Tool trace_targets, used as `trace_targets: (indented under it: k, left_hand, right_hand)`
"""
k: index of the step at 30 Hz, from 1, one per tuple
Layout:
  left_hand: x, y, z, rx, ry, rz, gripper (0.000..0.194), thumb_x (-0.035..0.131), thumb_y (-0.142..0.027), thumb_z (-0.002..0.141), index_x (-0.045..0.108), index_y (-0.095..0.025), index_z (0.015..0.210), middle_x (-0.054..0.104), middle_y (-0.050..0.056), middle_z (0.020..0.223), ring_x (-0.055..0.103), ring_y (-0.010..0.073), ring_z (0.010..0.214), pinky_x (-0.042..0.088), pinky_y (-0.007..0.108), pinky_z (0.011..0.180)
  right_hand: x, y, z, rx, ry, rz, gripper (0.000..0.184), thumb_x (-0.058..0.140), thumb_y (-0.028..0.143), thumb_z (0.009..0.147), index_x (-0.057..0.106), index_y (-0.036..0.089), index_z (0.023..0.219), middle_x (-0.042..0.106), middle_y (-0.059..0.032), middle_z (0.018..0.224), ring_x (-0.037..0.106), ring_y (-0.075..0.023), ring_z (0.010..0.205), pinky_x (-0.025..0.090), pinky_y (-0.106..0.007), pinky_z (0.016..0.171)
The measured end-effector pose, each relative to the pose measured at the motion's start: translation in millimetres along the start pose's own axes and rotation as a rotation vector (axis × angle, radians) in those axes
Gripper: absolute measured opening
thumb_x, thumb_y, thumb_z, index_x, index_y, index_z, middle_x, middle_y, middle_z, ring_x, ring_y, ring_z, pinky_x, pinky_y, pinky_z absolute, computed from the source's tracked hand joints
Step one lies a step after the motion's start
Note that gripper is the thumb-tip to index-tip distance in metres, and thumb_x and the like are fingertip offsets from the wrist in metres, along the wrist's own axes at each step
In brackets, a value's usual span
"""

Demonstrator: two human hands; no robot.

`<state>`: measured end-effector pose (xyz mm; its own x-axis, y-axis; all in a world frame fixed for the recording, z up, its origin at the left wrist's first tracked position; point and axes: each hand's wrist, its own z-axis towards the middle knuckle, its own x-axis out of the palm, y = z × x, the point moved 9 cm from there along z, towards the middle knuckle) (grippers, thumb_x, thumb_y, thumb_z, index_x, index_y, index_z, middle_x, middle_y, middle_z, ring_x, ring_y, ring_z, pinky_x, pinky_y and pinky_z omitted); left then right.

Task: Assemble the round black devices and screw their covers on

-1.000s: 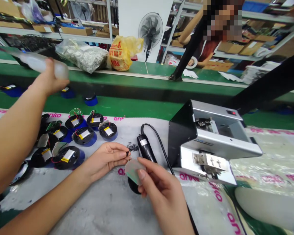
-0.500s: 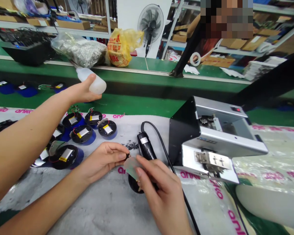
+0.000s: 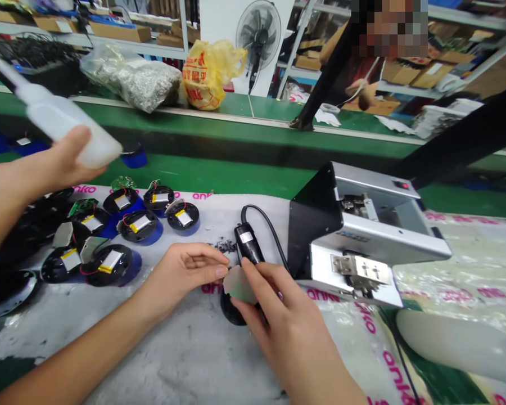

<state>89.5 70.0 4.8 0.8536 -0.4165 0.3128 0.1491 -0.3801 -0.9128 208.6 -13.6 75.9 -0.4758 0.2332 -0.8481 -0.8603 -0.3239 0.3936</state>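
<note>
My right hand (image 3: 278, 304) pinches a thin, pale, round plate (image 3: 239, 285) between thumb and fingers. My left hand (image 3: 196, 269) meets its left edge with thumb and fingertips pressed together; whatever they grip is too small to make out. Beneath the plate is a round black housing (image 3: 231, 309), partly covered by my right hand. Just behind my fingers lies a black handheld tool (image 3: 248, 243) with a cord. To the left stand several blue-and-black round housings (image 3: 141, 225) with small batteries on top.
Another person's hand (image 3: 69, 154) holds a white squeeze bottle (image 3: 80, 132) at the left. A silver-and-black machine (image 3: 375, 236) stands on the right, beside plastic sheeting (image 3: 455, 281). Behind, a green ledge (image 3: 253, 135) bears a yellow bag (image 3: 204, 76) and a clear bag (image 3: 143, 84).
The other person's hand and bottle have moved left, uncovering more housings. My hands stay close together; the small dark piece at my left fingertips no longer shows, and the plate has turned slightly.
</note>
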Motion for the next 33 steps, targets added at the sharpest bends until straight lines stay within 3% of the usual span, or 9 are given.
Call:
trace_targets:
  k: [4,7,9,13,16,18,21,24,33]
  left_hand:
    - [5.6,-13,-9,0.081,0.051,0.147,0.029,0.084,-0.023,0.073,0.077,-0.026,0.101,0.08,0.0,0.091,0.073,0.0182,0.085,0.058,0.029,0.08]
    - [14.4,-18,-17,0.135,0.121,0.486,0.076,0.094,-0.029,0.057,0.065,-0.031,0.127,0.071,0.002,0.125,0.063,0.0276,0.116,0.046,0.045,0.106]
    - [23.1,-11,-18,0.135,0.178,0.686,0.097,0.096,-0.029,0.052,0.053,-0.033,0.139,0.058,0.004,0.142,0.054,0.0304,0.128,0.04,0.048,0.112]
    - [41.6,-4,-16,0.229,0.244,0.825,0.069,0.086,-0.025,0.067,0.058,-0.026,0.129,0.065,0.005,0.13,0.057,0.0274,0.123,0.045,0.042,0.106]
    - [43.5,0,-15,0.221,0.236,0.84,0.049,0.082,-0.02,0.069,0.066,-0.025,0.115,0.07,0.003,0.119,0.064,0.0265,0.109,0.051,0.04,0.095]
    - [35.8,7,-15,0.113,0.199,0.744,0.051,0.079,-0.016,0.068,0.066,-0.027,0.116,0.07,0.002,0.116,0.069,0.0239,0.093,0.056,0.036,0.08]
    - [31.7,30,-20,-0.172,0.253,0.374,0.062,0.07,-0.02,0.076,0.053,-0.03,0.135,0.072,0.0,0.088,0.069,0.0181,0.064,0.054,0.026,0.053]
    - [37.0,39,-23,-0.327,0.296,0.068,0.053,0.061,-0.031,0.086,0.049,-0.021,0.136,0.07,0.0,0.069,0.07,0.0175,0.057,0.056,0.025,0.051]
    - [37.6,42,-17,-0.211,0.053,0.215,0.021,0.06,-0.03,0.087,0.062,-0.021,0.107,0.051,-0.01,0.042,0.05,0.0085,0.033,0.04,0.012,0.032]
  right_hand:
    - [2,-3,-2,-0.002,0.085,0.045,0.052,0.052,0.018,0.094,0.044,0.024,0.145,0.059,-0.0105,0.113,0.063,-0.0226,0.099,0.061,-0.038,0.081]
    - [3,-10,-4,0.076,0.147,0.151,0.051,0.049,0.014,0.093,0.047,0.032,0.14,0.055,-0.0075,0.115,0.062,-0.0187,0.101,0.06,-0.033,0.083]
    - [1,-11,-5,0.095,0.14,0.174,0.046,0.05,0.015,0.092,0.05,0.032,0.135,0.055,-0.0068,0.118,0.061,-0.0183,0.105,0.059,-0.032,0.086]
    - [-8,-11,-12,0.1,0.027,0.146,0.035,0.06,0.023,0.091,0.054,0.027,0.125,0.056,-0.006,0.12,0.061,-0.0169,0.109,0.056,-0.027,0.091]
    - [-4,-13,-22,0.127,0.034,0.126,0.037,0.066,0.029,0.089,0.054,0.027,0.124,0.059,-0.004,0.117,0.063,-0.0148,0.107,0.056,-0.023,0.091]
    - [2,-15,-30,0.156,0.058,0.135,0.041,0.067,0.031,0.089,0.053,0.028,0.126,0.059,-0.0033,0.117,0.063,-0.0146,0.106,0.056,-0.022,0.091]
    - [5,-19,-39,0.203,0.021,0.193,0.041,0.066,0.031,0.089,0.052,0.028,0.127,0.06,-0.0028,0.116,0.064,-0.0137,0.102,0.057,-0.021,0.086]
    - [6,-21,-43,0.238,-0.012,0.247,0.04,0.065,0.029,0.089,0.052,0.029,0.127,0.059,-0.0019,0.115,0.063,-0.0125,0.099,0.057,-0.02,0.085]
    - [-1,-12,-26,0.08,-0.017,0.156,0.042,0.063,0.027,0.093,0.054,0.022,0.133,0.058,-0.0062,0.119,0.061,-0.0135,0.106,0.054,-0.02,0.092]
